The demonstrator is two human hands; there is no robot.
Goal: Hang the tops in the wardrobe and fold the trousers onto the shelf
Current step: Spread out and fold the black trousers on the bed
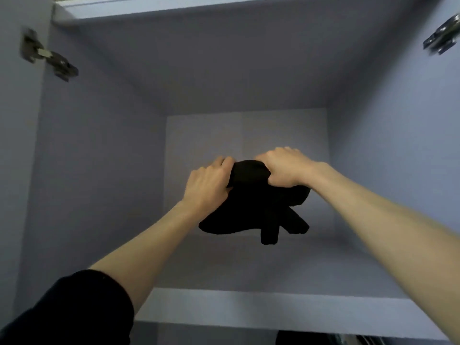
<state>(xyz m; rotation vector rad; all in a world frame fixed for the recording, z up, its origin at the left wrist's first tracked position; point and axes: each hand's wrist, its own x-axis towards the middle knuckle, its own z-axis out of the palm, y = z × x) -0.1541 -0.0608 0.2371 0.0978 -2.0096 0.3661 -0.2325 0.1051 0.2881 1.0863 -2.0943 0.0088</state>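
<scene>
A bundle of black trousers (258, 210) hangs in the air inside the upper compartment of a pale grey wardrobe, above the shelf (224, 302). My left hand (209, 183) grips the bundle's left side with curled fingers. On the bundle's top right, my right hand (286, 168) grips the fabric. Loose ends of the cloth dangle below both hands. The bundle's underside does not seem to touch the shelf board.
The compartment's side walls (99, 170) and back wall (246, 135) close in around the hands. Metal door hinges sit at the upper left (47, 56) and upper right (443, 36). Dark clothing (323, 339) shows under the shelf at the bottom right.
</scene>
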